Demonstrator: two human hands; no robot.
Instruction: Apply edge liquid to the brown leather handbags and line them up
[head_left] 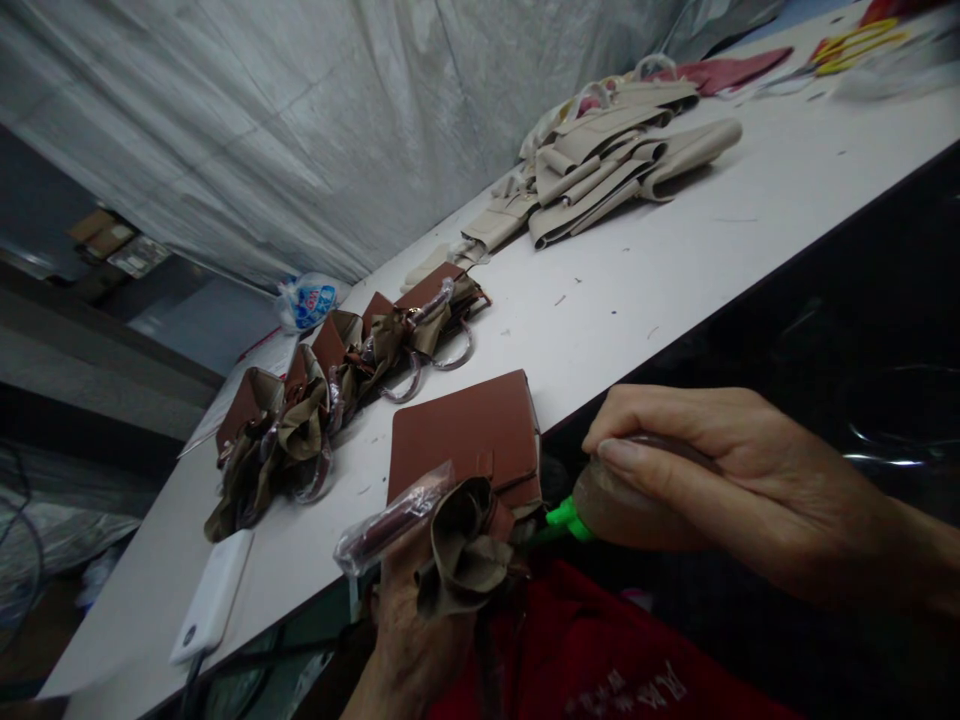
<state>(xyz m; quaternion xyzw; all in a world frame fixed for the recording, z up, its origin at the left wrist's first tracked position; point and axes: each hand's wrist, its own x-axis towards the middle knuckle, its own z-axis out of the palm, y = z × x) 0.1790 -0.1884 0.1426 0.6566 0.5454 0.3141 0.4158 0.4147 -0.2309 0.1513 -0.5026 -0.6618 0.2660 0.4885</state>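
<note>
My right hand (720, 480) is closed around a brown squeeze bottle (622, 510) whose green nozzle (564, 519) points at the edge of a brown leather bag (472, 435). That bag rests at the table's near edge, with crumpled tan paper stuffing (465, 550) and a plastic-wrapped handle (390, 525) sticking out of it. My left hand (409, 630) is below the bag, gripping it from underneath with its fingers mostly hidden by the stuffing.
A row of brown bags (337, 385) with tan stuffing lies on the white table (675, 260). Beige bag pieces (607, 160) are piled farther back. A white power bank (214, 600) lies near the table's near-left edge. Red cloth (600, 660) covers my lap.
</note>
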